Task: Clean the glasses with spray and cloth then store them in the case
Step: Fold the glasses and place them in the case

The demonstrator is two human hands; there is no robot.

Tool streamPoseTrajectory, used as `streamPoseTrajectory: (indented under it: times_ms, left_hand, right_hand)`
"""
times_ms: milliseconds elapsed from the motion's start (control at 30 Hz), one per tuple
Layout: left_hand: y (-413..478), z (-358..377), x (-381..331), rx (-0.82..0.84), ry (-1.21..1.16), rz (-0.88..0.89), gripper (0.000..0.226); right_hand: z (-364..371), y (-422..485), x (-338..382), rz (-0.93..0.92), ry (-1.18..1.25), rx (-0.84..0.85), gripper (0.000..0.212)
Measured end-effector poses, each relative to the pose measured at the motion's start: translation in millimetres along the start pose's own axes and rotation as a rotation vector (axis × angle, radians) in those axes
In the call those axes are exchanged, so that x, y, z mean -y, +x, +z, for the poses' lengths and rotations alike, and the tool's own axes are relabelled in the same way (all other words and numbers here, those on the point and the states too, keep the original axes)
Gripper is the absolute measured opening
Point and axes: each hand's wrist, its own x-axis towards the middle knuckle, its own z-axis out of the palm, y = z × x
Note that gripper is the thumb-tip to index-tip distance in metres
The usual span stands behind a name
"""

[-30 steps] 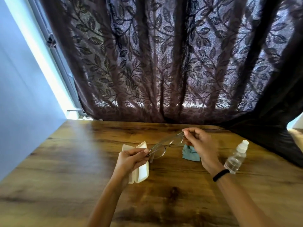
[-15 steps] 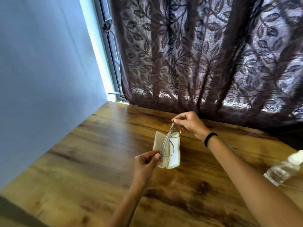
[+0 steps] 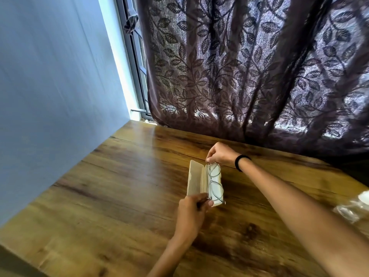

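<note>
A cream glasses case (image 3: pixel 194 179) lies open on the wooden table (image 3: pixel 123 186), lid to the left. The thin-framed glasses (image 3: pixel 214 184), folded, rest in the case's right half. My left hand (image 3: pixel 192 213) pinches the near end of the frame. My right hand (image 3: pixel 221 154), with a black band on its wrist, pinches the far end. The clear spray bottle (image 3: pixel 355 206) lies blurred at the right edge. The cloth is out of sight.
A blue wall (image 3: pixel 50 96) borders the table on the left. A dark leaf-patterned curtain (image 3: pixel 249 66) hangs along the table's far edge, with a window frame (image 3: pixel 135 62) beside it.
Both hands carried the glasses left from above the cloth and lowered them into the open case. The view swung left, so the cloth left the frame and the bottle slid to the right edge.
</note>
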Motion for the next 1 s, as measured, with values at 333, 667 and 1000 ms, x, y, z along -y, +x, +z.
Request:
streamPoseTrajectory:
  times_ms: [333, 667, 1000]
  left_hand:
    - [-2, 3, -6, -0.01, 0.222, 0.131, 0.034]
    - [4, -3, -5, -0.017, 0.341, 0.293, 0.021]
    - [1, -13, -6, 0.039, 0.327, 0.33, 0.02]
  right_hand:
    - [7, -2, -25, 0.04, -0.02, -0.102, 0.008]
    - [15, -11, -52, 0.014, 0.078, -0.238, 0.004]
    - [16, -18, -60, -0.007, 0.186, -0.27, 0.008]
